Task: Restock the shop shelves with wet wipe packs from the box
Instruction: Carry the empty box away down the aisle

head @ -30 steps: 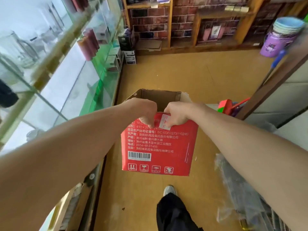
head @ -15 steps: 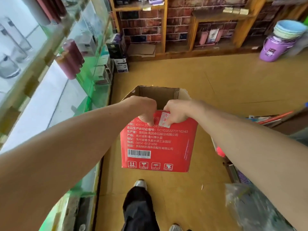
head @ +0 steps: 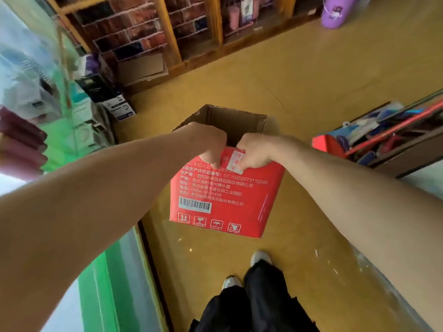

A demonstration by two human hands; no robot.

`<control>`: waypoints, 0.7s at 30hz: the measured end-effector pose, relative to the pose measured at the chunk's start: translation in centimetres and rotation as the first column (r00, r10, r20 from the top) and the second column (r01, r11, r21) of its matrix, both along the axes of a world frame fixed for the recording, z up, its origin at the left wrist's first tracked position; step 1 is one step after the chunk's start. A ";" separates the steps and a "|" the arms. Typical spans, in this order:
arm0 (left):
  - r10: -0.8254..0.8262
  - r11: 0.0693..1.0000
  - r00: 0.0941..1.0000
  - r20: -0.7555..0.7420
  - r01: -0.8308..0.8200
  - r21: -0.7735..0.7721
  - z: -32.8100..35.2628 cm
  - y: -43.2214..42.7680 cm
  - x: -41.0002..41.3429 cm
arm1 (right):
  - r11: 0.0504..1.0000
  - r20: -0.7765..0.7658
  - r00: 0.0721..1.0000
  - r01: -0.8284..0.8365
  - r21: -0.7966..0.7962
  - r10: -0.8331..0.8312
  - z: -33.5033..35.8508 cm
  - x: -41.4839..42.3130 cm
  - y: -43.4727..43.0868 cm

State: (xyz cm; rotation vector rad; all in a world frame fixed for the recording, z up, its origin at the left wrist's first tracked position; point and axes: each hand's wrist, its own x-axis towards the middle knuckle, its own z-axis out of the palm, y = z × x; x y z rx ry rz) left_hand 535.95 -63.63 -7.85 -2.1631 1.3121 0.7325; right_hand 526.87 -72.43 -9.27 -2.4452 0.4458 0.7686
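Note:
An open red cardboard box [head: 223, 200] with white print and a barcode hangs in the air in front of me, above the floor. My left hand [head: 207, 142] grips the near top edge of the box, fingers curled over the rim. Right beside it, my right hand [head: 254, 152] grips the same edge at a white label. The brown inside of the box shows behind my hands; its contents are hidden. No wet wipe packs can be seen.
A glass display shelf [head: 79, 130] with boxed goods and maroon bottles [head: 19, 149] runs along the left. Wooden shelving [head: 172, 39] on a brick wall stands ahead. A purple bucket [head: 335, 13] sits far right. A low rack [head: 388, 140] of goods is at right. Yellow floor [head: 299, 75] stretches between.
I have walked forward along the aisle with the box held in both hands; the far shelving is closer, the view tilts left, and my feet have shifted. The grip is unchanged.

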 end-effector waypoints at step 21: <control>-0.427 0.901 0.901 0.076 0.417 0.118 -13.6 -24.1 15.3 | 0.888 -0.040 0.889 0.458 0.045 -0.456 -14.2 12.5 -19.2</control>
